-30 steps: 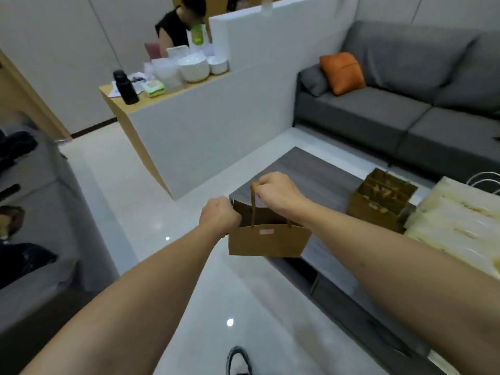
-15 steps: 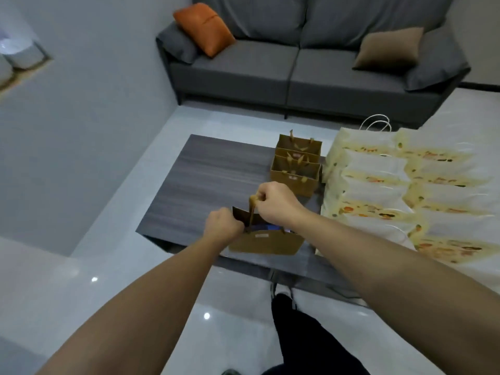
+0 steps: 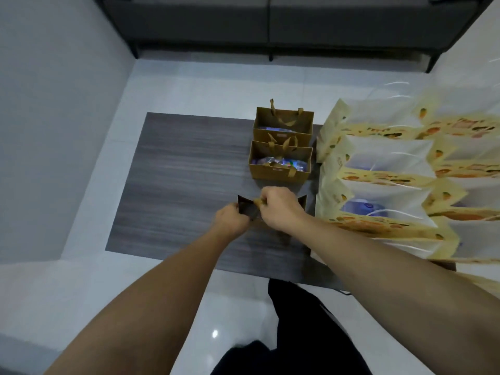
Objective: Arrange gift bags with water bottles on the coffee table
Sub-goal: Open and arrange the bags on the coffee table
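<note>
A small brown paper gift bag is over the dark wood coffee table, mostly hidden under my hands. My left hand grips its left rim. My right hand pinches its ribbon handle near the top. Just beyond stand two more brown gift bags in a line, the nearer one and the farther one, each with a water bottle showing inside. Whether the held bag touches the table I cannot tell.
Several large cream bags with orange fruit print fill the table's right side, close to my right hand. A grey sofa runs along the far side. A white wall stands at the left. My dark-trousered leg is by the near edge.
My view swung from the counter to the coffee table. Both hands carried the brown bag over the table and down, close behind the two standing brown bags.
</note>
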Demonstrator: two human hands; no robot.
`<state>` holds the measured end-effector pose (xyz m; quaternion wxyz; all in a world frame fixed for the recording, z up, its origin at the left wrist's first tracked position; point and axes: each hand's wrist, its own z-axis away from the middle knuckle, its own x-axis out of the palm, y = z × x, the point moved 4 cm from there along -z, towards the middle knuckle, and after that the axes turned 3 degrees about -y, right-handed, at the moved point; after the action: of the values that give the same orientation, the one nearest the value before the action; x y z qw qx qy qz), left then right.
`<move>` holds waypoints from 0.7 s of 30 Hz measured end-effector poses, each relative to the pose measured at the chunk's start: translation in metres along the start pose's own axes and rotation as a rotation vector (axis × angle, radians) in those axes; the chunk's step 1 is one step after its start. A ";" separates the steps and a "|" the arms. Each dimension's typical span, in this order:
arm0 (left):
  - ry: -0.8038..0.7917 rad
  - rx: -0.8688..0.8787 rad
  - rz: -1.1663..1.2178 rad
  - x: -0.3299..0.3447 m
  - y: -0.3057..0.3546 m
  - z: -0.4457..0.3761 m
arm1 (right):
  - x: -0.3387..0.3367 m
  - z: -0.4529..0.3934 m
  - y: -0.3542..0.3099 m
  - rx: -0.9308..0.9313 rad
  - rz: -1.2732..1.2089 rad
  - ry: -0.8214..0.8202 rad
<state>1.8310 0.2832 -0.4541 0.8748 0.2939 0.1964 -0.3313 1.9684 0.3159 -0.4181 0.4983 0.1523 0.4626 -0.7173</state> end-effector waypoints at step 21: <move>-0.161 0.245 -0.185 0.026 0.030 -0.107 | -0.010 -0.093 0.032 0.159 0.004 0.235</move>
<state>1.8542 0.3583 -0.5369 0.8111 0.3515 0.1100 -0.4543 1.9777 0.3952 -0.4768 0.4286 0.2753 0.4591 -0.7279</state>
